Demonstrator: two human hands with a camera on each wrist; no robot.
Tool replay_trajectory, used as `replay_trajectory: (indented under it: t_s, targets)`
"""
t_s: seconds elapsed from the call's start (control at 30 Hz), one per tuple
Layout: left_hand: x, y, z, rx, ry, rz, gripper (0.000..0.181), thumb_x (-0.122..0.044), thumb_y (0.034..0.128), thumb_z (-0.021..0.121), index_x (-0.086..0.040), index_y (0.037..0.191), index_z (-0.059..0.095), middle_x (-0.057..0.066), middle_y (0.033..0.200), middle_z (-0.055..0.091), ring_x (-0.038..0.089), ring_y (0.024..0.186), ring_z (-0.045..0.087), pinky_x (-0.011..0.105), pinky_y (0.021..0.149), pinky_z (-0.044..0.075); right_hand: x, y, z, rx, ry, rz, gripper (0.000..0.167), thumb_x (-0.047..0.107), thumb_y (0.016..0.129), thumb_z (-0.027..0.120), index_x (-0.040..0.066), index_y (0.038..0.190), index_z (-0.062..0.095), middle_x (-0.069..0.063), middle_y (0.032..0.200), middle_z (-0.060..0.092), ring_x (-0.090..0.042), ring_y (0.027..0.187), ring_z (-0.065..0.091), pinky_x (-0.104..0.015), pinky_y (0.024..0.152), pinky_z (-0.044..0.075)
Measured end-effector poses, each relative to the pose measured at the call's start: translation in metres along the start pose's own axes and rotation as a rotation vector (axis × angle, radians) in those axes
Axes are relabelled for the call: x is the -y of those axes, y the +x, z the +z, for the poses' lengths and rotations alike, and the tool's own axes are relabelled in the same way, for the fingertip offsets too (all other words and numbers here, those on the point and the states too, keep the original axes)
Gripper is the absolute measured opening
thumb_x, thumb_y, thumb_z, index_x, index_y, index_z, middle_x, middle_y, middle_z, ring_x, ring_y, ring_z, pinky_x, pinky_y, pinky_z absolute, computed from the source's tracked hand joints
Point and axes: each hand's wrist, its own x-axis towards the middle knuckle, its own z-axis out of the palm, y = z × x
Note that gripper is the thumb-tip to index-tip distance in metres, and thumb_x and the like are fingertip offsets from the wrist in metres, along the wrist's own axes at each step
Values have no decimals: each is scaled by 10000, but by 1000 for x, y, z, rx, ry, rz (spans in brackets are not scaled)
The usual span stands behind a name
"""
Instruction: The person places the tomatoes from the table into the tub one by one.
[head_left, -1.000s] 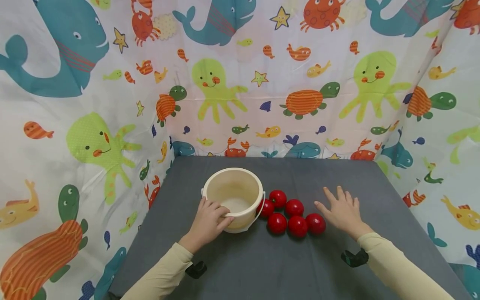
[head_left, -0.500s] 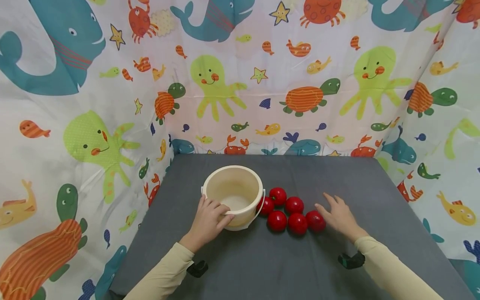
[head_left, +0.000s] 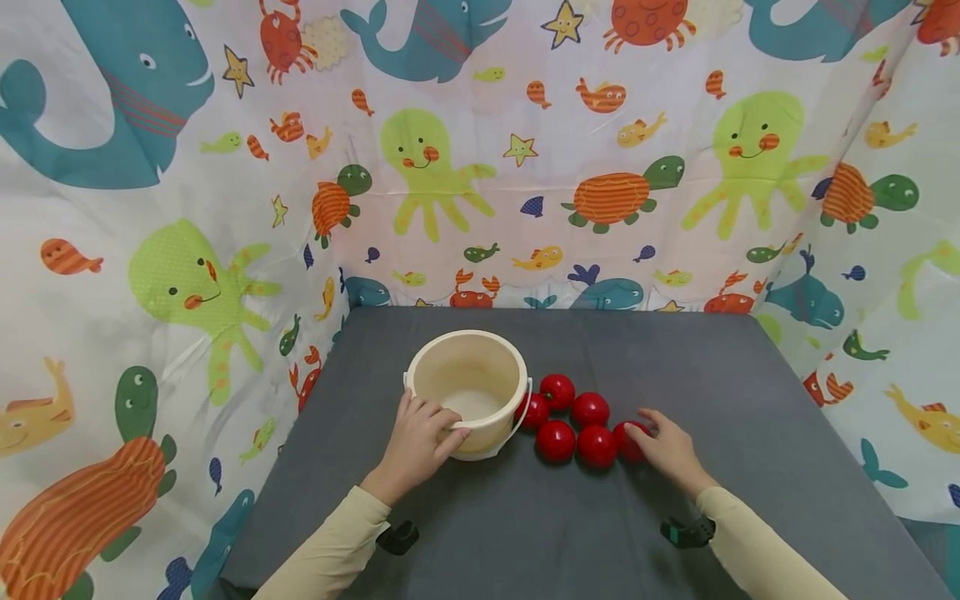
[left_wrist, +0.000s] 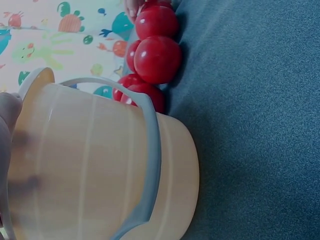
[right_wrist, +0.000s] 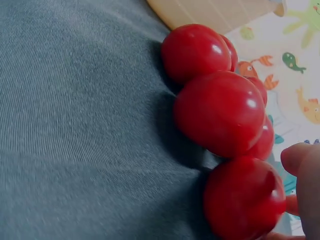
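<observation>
A cream bucket (head_left: 435, 379) stands upright left of centre in the head view, its wire-like handle hanging at the side. My left hand (head_left: 417, 437) grips its near rim, fingers over the edge. In the left wrist view finger shadows show through the bucket wall (left_wrist: 100, 165). Several shiny red round fruits, apples or tomatoes, lie clustered to its right. My right hand (head_left: 671, 450) is around the rightmost red fruit (right_wrist: 244, 200). In the right wrist view its thumb stands off that fruit, while fingertips, partly hidden, are at its far side.
A dark grey cloth (head_left: 495, 533) covers the table. The other red fruits, such as the front one (head_left: 556, 442) and the back one (head_left: 557, 392), lie close together against the bucket. A curtain with sea animals (head_left: 517, 225) encloses the back and both sides.
My right hand has come down and left from above the table onto the rightmost fruit, its spread fingers drawing together. My left hand and the bucket have stayed put.
</observation>
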Motion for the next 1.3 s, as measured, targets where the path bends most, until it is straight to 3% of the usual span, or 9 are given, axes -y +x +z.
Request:
replay_trajectory:
  t_s: [0.27, 1.3]
  targets:
    - [0, 0, 1, -15, 0, 6, 203, -357, 851, 786, -168, 916, 751, 14, 867, 670, 275, 923, 573, 762, 1065, 344, -4, -1, 12, -33, 48, 14, 529, 358, 996, 605, 5, 1387, 557, -298, 1306, 623, -399, 1117, 620, -521, 910, 566]
    - [-1, -8, 8, -40, 4, 8, 198, -354, 847, 783, -170, 915, 754, 8, 868, 675, 262, 911, 575, 766, 1066, 335, -9, 1, 11, -28, 99, 17, 512, 341, 997, 606, 6, 1381, 553, -310, 1303, 618, -410, 1096, 609, -455, 847, 599]
